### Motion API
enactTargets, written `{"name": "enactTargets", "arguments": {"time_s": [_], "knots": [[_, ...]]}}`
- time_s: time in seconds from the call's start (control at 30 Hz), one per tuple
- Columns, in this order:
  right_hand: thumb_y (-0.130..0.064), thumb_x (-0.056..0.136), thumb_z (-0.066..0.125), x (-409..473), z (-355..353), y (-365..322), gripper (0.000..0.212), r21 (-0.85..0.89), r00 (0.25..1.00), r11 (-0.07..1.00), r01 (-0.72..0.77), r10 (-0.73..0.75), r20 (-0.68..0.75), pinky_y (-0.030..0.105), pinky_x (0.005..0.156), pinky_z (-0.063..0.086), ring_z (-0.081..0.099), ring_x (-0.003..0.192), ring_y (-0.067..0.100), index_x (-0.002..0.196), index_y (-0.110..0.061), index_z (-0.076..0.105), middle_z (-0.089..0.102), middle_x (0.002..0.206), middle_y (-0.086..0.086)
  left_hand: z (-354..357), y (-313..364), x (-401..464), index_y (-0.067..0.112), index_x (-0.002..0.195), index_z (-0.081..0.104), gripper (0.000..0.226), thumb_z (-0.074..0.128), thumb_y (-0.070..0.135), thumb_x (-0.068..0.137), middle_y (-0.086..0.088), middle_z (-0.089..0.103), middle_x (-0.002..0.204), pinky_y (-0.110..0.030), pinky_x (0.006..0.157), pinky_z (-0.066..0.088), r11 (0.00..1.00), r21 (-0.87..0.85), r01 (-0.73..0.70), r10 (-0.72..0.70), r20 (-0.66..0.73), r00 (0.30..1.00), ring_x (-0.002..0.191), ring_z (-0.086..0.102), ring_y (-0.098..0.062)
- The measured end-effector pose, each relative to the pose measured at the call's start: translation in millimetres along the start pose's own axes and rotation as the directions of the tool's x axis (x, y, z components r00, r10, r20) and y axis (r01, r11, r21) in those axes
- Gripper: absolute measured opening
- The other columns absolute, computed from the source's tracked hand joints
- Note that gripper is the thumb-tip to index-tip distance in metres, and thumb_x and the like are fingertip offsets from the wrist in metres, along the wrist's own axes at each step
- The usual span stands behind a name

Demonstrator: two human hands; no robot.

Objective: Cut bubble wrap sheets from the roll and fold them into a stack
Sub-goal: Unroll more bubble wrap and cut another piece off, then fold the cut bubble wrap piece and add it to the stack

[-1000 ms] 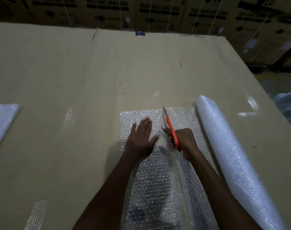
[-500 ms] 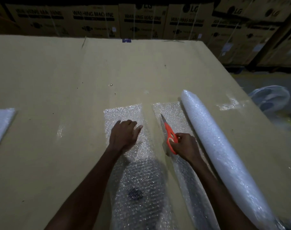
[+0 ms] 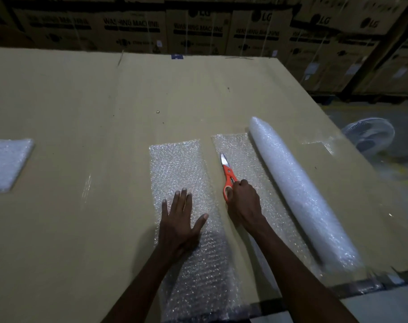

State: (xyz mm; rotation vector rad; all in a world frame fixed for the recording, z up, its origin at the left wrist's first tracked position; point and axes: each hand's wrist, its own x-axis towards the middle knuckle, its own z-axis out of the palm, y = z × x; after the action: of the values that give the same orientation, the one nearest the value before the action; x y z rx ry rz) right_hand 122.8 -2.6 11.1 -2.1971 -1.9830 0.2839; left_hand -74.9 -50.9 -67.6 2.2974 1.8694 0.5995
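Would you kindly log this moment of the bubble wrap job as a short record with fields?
Left hand: flat, fingers straight, pressing the cut clear bubble wrap sheet
Right hand: grips the orange-handled scissors, blades shut
Roll: white bubble wrap roll, right of the scissors, with a strip unrolled
Stack: folded bubble wrap stack, far left
Surface: brown cardboard tabletop

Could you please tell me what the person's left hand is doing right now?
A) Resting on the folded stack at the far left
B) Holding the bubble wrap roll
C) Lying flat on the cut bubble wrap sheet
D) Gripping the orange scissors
C: the left hand lies flat, fingers straight, on the cut sheet, while the right hand grips the scissors.
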Motion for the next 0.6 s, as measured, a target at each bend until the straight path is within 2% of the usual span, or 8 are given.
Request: {"name": "enactTargets", "arguments": {"time_s": [0.2, 0.27, 0.33, 0.4, 0.47, 0.53, 0.6], "knots": [[-0.019, 0.105, 0.047, -25.2, 12.3, 8.3, 0.027, 0.006, 0.988, 0.993, 0.117, -0.116, -0.104, 0.041, 0.074, 0.050, 0.062, 0.097, 0.036, 0.118, 0.001, 0.059, 0.060, 0.113, 0.020, -4.5, 8.6, -26.0, 0.004, 0.149, 0.044, 0.085, 0.025, 0.070, 0.099, -0.013, 0.032, 0.160, -0.058, 0.118, 0.022, 0.999, 0.005, 0.042, -0.042, 0.050, 0.998, 0.149, 0.029, -0.027], [-0.020, 0.104, 0.048, -33.8, 13.5, 9.8, 0.028, 0.043, 0.979, 0.986, 0.159, -0.152, -0.139, 0.043, 0.075, 0.053, 0.062, 0.100, 0.037, 0.121, -0.001, 0.058, 0.060, 0.117, 0.021, -12.1, 12.3, -29.7, 0.004, 0.150, 0.041, 0.085, 0.022, 0.069, 0.099, -0.012, 0.030, 0.161, -0.057, 0.117, 0.021, 0.997, 0.017, 0.069, -0.070, 0.075, 0.995, 0.150, 0.027, -0.026], [-0.019, 0.101, 0.055, -43.8, 16.7, 9.6, 0.030, 0.080, 0.962, 0.968, 0.239, -0.225, -0.158, 0.044, 0.075, 0.056, 0.061, 0.106, 0.038, 0.125, -0.002, 0.058, 0.061, 0.120, 0.022, -19.7, 11.1, -33.1, 0.001, 0.147, 0.045, 0.083, 0.020, 0.065, 0.101, -0.016, 0.037, 0.157, -0.059, 0.114, 0.027, 0.996, 0.060, 0.065, -0.070, 0.093, 0.993, 0.146, 0.034, -0.030], [-0.017, 0.097, 0.062, -55.1, 22.8, 4.2, 0.031, 0.094, 0.926, 0.932, 0.351, -0.331, -0.181, 0.043, 0.071, 0.058, 0.065, 0.102, 0.040, 0.122, 0.001, 0.061, 0.065, 0.116, 0.023, -23.1, 4.6, -40.0, -0.002, 0.140, 0.053, 0.080, 0.018, 0.060, 0.103, -0.020, 0.045, 0.151, -0.062, 0.107, 0.036, 0.991, 0.117, 0.063, -0.073, 0.087, 0.993, 0.140, 0.044, -0.034], [-0.021, 0.097, 0.056, -66.7, 27.1, -6.3, 0.032, 0.101, 0.907, 0.911, 0.400, -0.378, -0.183, 0.042, 0.070, 0.059, 0.068, 0.094, 0.040, 0.116, 0.003, 0.065, 0.068, 0.111, 0.024, -25.9, -3.2, -48.2, -0.003, 0.139, 0.054, 0.077, 0.016, 0.055, 0.105, -0.021, 0.046, 0.150, -0.062, 0.104, 0.040, 0.989, 0.131, 0.068, -0.084, 0.117, 0.990, 0.137, 0.047, -0.035], [-0.026, 0.097, 0.047, -81.5, 31.9, -17.2, 0.040, 0.089, 0.893, 0.899, 0.428, -0.406, -0.196, 0.041, 0.073, 0.059, 0.069, 0.093, 0.040, 0.115, 0.004, 0.066, 0.069, 0.110, 0.025, -27.9, -11.9, -54.9, -0.001, 0.145, 0.047, 0.073, 0.019, 0.052, 0.104, -0.018, 0.039, 0.155, -0.061, 0.108, 0.035, 0.990, 0.128, 0.067, -0.087, 0.159, 0.983, 0.143, 0.040, -0.033], [-0.025, 0.098, 0.047, -93.1, 37.1, -28.1, 0.043, 0.048, 0.870, 0.884, 0.464, -0.445, -0.215, 0.044, 0.084, 0.057, 0.066, 0.103, 0.041, 0.121, 0.006, 0.064, 0.067, 0.117, 0.027, -32.8, -16.4, -52.2, 0.004, 0.154, 0.033, 0.078, 0.015, 0.056, 0.099, -0.012, 0.024, 0.163, -0.057, 0.117, 0.023, 0.989, 0.112, 0.094, -0.113, 0.180, 0.977, 0.151, 0.025, -0.026]]}}
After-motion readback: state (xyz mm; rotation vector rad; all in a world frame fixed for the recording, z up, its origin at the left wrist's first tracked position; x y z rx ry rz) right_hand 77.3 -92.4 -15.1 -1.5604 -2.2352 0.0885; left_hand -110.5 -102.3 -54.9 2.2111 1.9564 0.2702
